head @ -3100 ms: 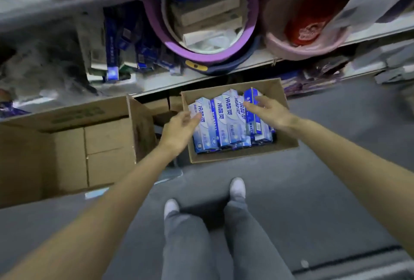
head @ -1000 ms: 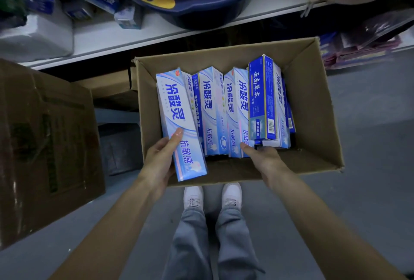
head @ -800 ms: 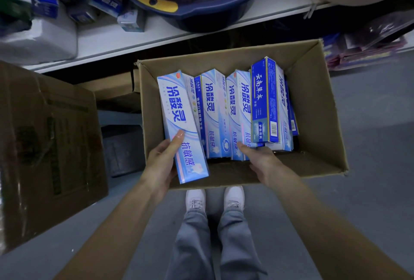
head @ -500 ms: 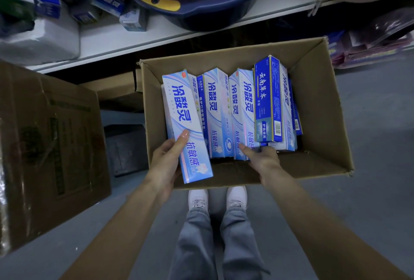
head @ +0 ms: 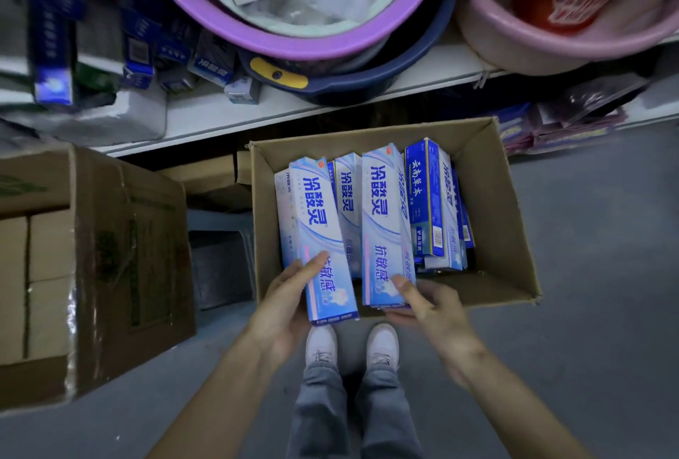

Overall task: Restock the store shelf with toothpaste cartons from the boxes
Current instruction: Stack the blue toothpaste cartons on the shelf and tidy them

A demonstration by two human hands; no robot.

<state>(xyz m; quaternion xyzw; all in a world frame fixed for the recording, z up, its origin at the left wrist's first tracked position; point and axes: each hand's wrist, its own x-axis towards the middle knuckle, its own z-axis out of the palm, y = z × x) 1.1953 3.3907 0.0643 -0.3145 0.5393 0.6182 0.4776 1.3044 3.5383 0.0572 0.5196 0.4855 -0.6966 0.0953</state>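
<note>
Over box (head: pixel 514 238) | left hand (head: pixel 290 297), right hand (head: pixel 426 306) grip cartons (head: pixel 316 216) | basins (head: pixel 235 28) shelved beyond

Head-worn camera, looking steeply down from above.
It faces the open box (head: pixel 496 219) on the floor (head: pixel 588 330), close, just beyond the person's shoes (head: pixel 321 343); the shelf (head: pixel 220 115) runs across the top of the view.

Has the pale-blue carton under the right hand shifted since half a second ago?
Yes. The right hand has drawn the pale-blue carton up and toward the person; its near end now reaches the cardboard box's near rim, earlier short of it.
</note>
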